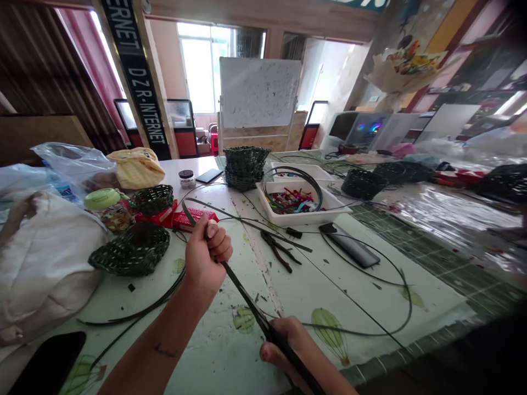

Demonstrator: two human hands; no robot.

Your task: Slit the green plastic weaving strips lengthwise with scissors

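My left hand (pixel 209 249) is closed in a fist around a flat dark green strip (pixel 234 278), whose free end sticks up above the thumb. Lower down, my right hand (pixel 284 340) is closed on what look like black scissors (pixel 294 359), with their blades lying along the strip. The hand and blur hide just how the blades meet it. Beyond my hands, dark pliers (pixel 282 252) lie on the table, near a small black piece (pixel 293 233). More long strips (pixel 370 332) curl across the tabletop on both sides.
Woven baskets (pixel 129 249) stand at the left and a taller stack (pixel 246 167) at the back. A white tray (pixel 304 218) holds colourful bits. A grey phone-like slab (pixel 354 247), a green-lidded jar (pixel 109 208), a red packet (pixel 193 219) and a white bag (pixel 45 258) surround the work area.
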